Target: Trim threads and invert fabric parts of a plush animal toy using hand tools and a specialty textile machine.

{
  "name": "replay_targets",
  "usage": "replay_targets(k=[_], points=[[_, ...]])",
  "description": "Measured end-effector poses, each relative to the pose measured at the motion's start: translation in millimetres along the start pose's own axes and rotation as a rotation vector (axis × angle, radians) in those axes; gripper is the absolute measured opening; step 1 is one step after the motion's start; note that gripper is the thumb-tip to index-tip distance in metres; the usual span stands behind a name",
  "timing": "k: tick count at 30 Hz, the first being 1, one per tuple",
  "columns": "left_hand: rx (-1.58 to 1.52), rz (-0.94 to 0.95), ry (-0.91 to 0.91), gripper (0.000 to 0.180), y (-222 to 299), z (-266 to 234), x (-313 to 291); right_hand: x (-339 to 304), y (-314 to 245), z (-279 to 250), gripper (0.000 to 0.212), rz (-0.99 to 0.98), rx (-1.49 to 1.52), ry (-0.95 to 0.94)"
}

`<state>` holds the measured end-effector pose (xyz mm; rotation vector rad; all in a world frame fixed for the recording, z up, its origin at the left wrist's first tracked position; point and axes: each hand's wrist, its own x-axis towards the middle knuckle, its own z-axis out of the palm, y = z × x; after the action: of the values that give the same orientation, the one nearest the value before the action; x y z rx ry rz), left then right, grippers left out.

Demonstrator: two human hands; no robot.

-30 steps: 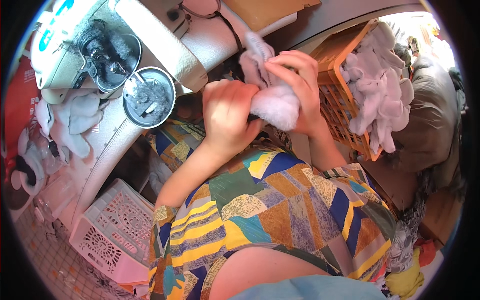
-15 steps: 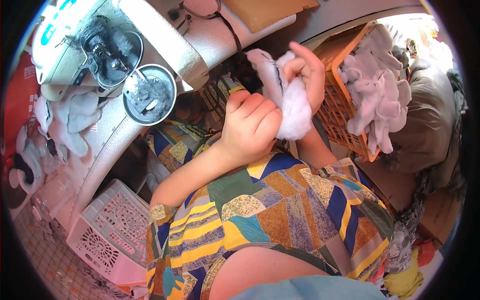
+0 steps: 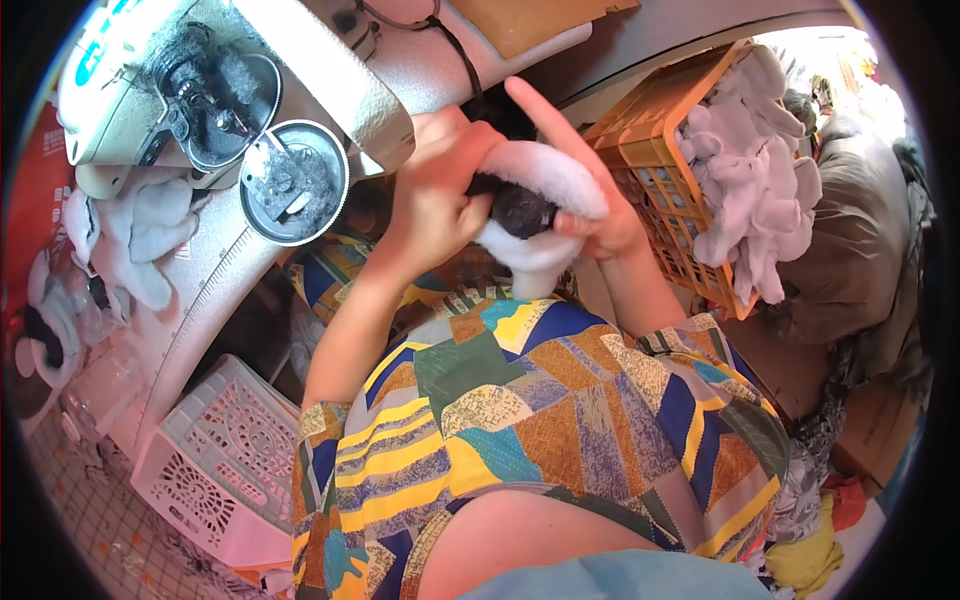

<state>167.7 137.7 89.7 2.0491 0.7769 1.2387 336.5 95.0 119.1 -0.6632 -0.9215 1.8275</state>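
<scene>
Above my lap, both hands hold a white fluffy fabric piece [image 3: 545,170], bent into a ring with a dark opening facing me. A dark, rounded part [image 3: 522,211] shows inside that opening. My left hand [image 3: 440,185] is closed on the piece's left edge, its fingers curled and slightly blurred. My right hand [image 3: 605,215] grips the right edge with the thumb pressed into the fluff, while its index finger points up and away. What the rest of the right fingers do behind the piece is hidden.
A sewing machine with two round metal discs [image 3: 293,182] stands at the upper left. White fabric pieces [image 3: 150,235] lie on its table [image 3: 190,330]. An orange crate [image 3: 655,150] heaped with similar pieces [image 3: 750,160] is at right. A pale plastic basket [image 3: 225,450] sits lower left.
The fluffy piece has turned and spread from a folded bundle into a ring, its dark inside now showing. My left hand has moved up and left; the right hand's grip has shifted.
</scene>
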Motion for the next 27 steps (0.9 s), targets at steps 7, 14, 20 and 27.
replay_targets(k=[7,14,20,27], points=[[-0.118,-0.188,-0.047,0.032,-1.6,10.2,1.5,3.0,3.0,-0.2,0.112,0.047,0.157,-0.003],[0.331,0.061,-0.025,0.030,32.7,17.2,-2.8,5.3,0.6,-32.6,0.043,-0.350,-0.510,0.251],[0.025,-0.064,0.058,0.042,31.1,31.6,-7.5,4.0,-2.5,-11.7,0.043,-0.499,-1.340,0.702],[-0.032,0.005,0.057,0.042,29.6,36.7,-8.5,10.3,-22.1,-9.5,0.042,-0.753,-1.611,0.302]])
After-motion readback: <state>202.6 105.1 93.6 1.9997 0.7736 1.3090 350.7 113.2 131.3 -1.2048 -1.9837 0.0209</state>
